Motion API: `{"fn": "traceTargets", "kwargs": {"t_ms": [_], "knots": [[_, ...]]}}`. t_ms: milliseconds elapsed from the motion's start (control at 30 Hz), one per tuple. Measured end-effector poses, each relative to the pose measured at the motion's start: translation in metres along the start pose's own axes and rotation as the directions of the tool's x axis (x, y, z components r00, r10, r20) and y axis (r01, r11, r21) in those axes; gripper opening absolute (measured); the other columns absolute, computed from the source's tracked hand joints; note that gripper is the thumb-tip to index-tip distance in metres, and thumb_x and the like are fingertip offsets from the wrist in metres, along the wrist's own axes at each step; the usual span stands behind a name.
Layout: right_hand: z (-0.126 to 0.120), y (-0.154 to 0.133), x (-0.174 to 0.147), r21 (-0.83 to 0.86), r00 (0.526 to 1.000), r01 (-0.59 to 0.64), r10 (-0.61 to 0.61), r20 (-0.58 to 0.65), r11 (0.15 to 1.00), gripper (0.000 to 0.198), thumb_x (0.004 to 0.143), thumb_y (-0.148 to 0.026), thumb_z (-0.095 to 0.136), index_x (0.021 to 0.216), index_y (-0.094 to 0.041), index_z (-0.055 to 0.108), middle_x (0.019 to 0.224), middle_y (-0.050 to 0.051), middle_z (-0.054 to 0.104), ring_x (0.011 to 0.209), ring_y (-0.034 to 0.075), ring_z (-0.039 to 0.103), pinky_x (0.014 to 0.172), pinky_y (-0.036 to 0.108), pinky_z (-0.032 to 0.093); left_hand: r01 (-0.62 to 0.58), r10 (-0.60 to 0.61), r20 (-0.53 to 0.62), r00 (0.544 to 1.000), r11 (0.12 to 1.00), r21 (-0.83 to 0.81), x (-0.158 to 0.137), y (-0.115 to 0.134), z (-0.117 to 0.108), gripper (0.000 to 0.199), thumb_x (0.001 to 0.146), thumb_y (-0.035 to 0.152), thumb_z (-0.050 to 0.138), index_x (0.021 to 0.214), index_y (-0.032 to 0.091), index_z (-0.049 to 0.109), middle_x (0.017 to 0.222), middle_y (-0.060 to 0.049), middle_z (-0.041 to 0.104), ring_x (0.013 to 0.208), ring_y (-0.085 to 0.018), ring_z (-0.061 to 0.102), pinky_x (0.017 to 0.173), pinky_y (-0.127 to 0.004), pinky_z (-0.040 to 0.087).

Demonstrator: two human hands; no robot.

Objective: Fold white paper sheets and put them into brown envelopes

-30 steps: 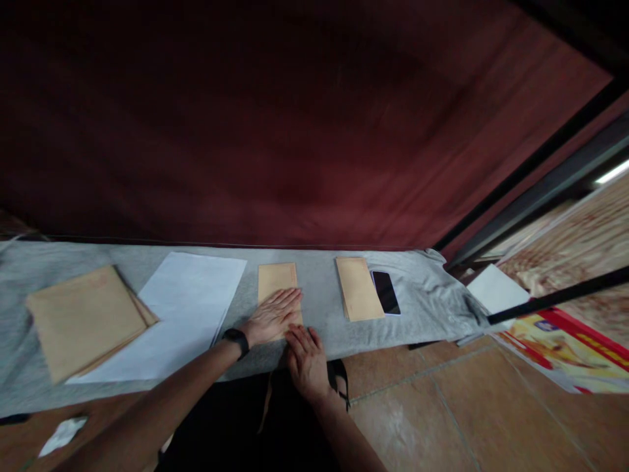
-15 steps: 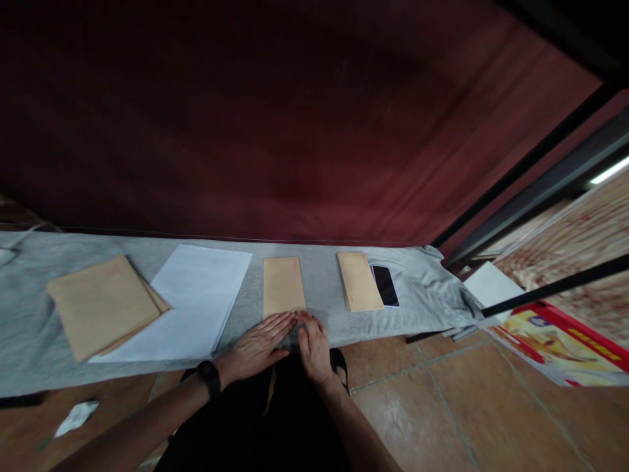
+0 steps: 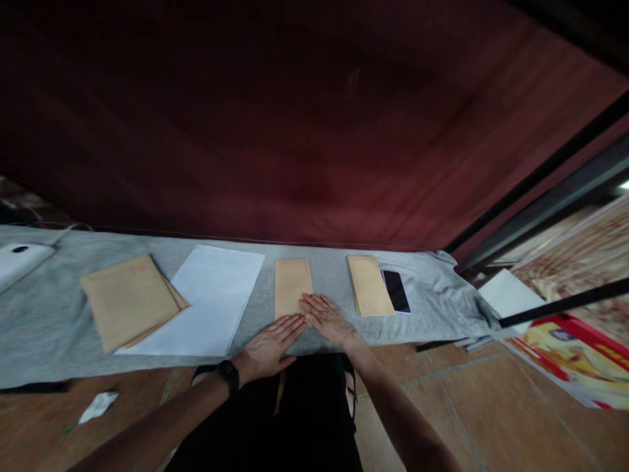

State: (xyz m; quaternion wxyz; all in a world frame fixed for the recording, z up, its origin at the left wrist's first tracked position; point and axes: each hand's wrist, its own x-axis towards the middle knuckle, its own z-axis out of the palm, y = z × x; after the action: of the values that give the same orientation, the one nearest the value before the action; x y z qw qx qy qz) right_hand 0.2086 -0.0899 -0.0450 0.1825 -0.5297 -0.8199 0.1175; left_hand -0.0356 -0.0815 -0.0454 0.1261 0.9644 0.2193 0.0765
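A brown paper envelope [image 3: 291, 278] lies upright on the grey cloth in front of me. My left hand [image 3: 273, 344], with a dark watch on its wrist, rests flat over the envelope's near edge, fingers stretched out. Across the lower right part of the same envelope lies my right hand [image 3: 327, 318], palm down, its fingers extended. The fingertips of both hands meet there, and the near end of the envelope is hidden beneath them. Neither hand grips anything.
Stacked brown envelopes [image 3: 128, 298] overlap white paper sheets [image 3: 211, 295] on the left. Right of my hands are more envelopes [image 3: 371, 286] beside a dark phone [image 3: 396, 290]. A white device [image 3: 19, 262] sits far left. The grey cloth [image 3: 442, 308] meets a dark red panel [image 3: 314, 164].
My right hand has moved up and right and turned from edge-on to flat on the envelope. My left hand stays by its near edge. The view has shifted slightly left.
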Motion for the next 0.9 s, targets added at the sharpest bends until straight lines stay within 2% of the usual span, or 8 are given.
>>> {"fn": "traceTargets", "kwargs": {"t_ms": [233,433,600,767,900], "knots": [[0.009,0.026,0.054,-0.098,0.998,0.022,-0.027,-0.055,0.995,0.051,0.104,-0.033,0.043,0.154,-0.027,0.034,0.158,0.002,0.037,0.146,0.015,0.035,0.124,0.039,0.024,0.023,-0.023,0.009,1.000,1.000,-0.009,-0.001,0.000,0.001,0.082,0.086,0.036,0.058,0.157,0.021,0.021,0.164,-0.010,0.027,0.150,-0.026,0.026,0.123,-0.042,0.022],[0.011,0.040,0.089,-0.141,0.999,-0.019,0.015,-0.029,0.990,0.053,0.104,-0.035,0.038,0.154,-0.016,0.033,0.160,0.008,0.034,0.149,0.018,0.030,0.124,0.040,0.021,0.034,-0.033,0.036,0.999,0.999,-0.014,0.001,0.003,-0.005,0.084,0.083,0.032,0.060,0.157,0.019,0.023,0.164,-0.010,0.026,0.151,-0.025,0.024,0.123,-0.041,0.022],[0.013,0.044,0.101,-0.151,0.997,-0.059,0.050,-0.059,0.987,0.055,0.104,-0.037,0.038,0.155,-0.016,0.033,0.160,0.009,0.032,0.148,0.022,0.032,0.124,0.044,0.020,0.022,-0.022,0.038,0.999,1.000,-0.019,0.002,0.002,-0.005,0.084,0.081,0.027,0.058,0.156,0.019,0.024,0.165,-0.009,0.025,0.152,-0.025,0.023,0.124,-0.042,0.021],[0.016,0.044,0.106,-0.115,0.996,0.011,-0.022,-0.091,0.993,0.054,0.104,-0.036,0.039,0.154,-0.016,0.035,0.159,0.009,0.035,0.148,0.022,0.033,0.125,0.044,0.014,0.013,-0.012,0.025,1.000,0.999,-0.030,0.002,0.003,-0.004,0.086,0.077,0.023,0.058,0.156,0.018,0.025,0.165,-0.009,0.025,0.152,-0.025,0.023,0.124,-0.042,0.021],[0.019,0.035,0.114,-0.142,0.998,0.060,-0.063,-0.016,0.988,0.053,0.105,-0.038,0.037,0.155,-0.021,0.033,0.160,0.005,0.032,0.149,0.021,0.030,0.126,0.044,0.011,0.016,-0.016,0.023,1.000,0.999,-0.031,0.003,0.003,-0.005,0.087,0.075,0.022,0.058,0.155,0.017,0.025,0.164,-0.010,0.026,0.151,-0.026,0.024,0.123,-0.043,0.022]]}}
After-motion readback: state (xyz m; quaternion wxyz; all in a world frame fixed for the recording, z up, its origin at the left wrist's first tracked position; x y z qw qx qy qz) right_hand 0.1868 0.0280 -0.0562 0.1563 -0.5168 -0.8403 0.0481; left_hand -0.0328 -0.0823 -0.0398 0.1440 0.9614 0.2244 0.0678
